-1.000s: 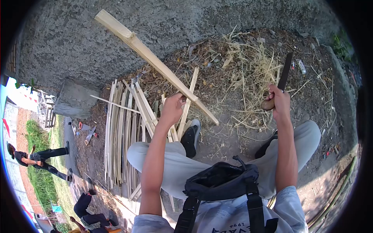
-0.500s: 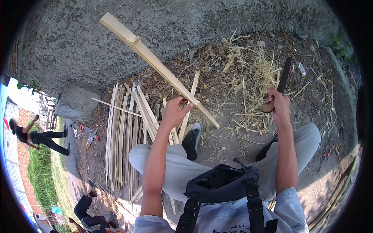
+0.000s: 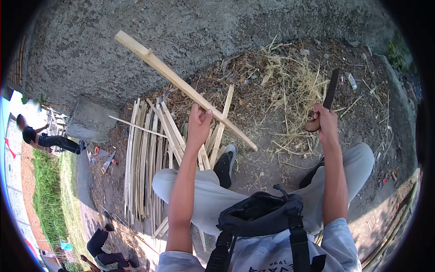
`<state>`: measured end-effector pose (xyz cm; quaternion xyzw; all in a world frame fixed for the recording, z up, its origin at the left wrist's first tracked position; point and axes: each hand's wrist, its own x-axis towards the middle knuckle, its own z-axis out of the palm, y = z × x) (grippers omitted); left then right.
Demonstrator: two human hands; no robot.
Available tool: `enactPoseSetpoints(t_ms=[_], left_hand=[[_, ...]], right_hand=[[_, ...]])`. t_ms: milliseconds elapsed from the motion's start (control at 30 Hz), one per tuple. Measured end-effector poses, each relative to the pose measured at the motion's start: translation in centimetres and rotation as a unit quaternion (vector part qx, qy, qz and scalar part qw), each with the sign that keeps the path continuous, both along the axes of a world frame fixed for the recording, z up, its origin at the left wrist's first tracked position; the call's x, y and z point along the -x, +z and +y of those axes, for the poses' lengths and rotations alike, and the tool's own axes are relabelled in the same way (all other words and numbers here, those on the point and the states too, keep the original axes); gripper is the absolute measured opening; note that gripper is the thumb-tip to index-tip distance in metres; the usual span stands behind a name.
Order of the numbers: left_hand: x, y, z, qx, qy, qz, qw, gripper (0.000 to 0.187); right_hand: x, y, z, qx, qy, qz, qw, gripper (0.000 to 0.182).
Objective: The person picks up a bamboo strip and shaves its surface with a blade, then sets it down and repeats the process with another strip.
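A long split bamboo strip [image 3: 174, 78] slants across the view, with a node near its upper left end and its lower end close to the ground in front of me. My left hand [image 3: 200, 121] pinches it below the middle, thumb against the near edge. A dark, broad-bladed machete [image 3: 332, 88] with a rounded wooden handle is in my right hand [image 3: 327, 121], fingers wrapped round the handle and blade pointing away from me. The blade is apart from the bamboo.
Bamboo strips [image 3: 144, 158] lie piled to my left, some crossing near my left shoe [image 3: 223, 168]. Pale shavings [image 3: 294, 95] litter the ground ahead, below a rough concrete wall [image 3: 190, 31]. A handsaw [image 3: 108, 162] lies far left. One person [image 3: 56, 139] stands beyond; another [image 3: 102, 247] is lower left.
The bamboo strip's upper end has dropped a little, and my left hand has shifted slightly left and up along it. My right hand and the machete have hardly moved.
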<state>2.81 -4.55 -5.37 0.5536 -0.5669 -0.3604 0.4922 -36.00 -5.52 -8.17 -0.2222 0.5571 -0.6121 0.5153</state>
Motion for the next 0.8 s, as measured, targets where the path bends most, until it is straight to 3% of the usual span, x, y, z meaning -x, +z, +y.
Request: enactPoseSetpoints(t_ms=[133,333,600,800], left_hand=[[-0.6,0.0,-0.2,-0.005,0.020,-0.021,1.000,0.042],[0.1,0.9,-0.1,0.052,0.055,0.089,0.993,0.039],[-1.3,1.5,-0.1,0.046,0.072,0.048,0.995,0.041],[-0.9,1.6,-0.2,0.129,0.084,0.187,0.970,0.035]], right_hand=[[0.0,-0.2,-0.1,-0.003,0.004,0.000,1.000,0.021],[0.0,-0.2,-0.1,-0.005,0.008,0.008,1.000,0.022],[-0.1,0.4,0.2,-0.021,0.011,-0.003,1.000,0.020],[-0.1,0.6,0.2,-0.018,0.011,-0.008,1.000,0.019]])
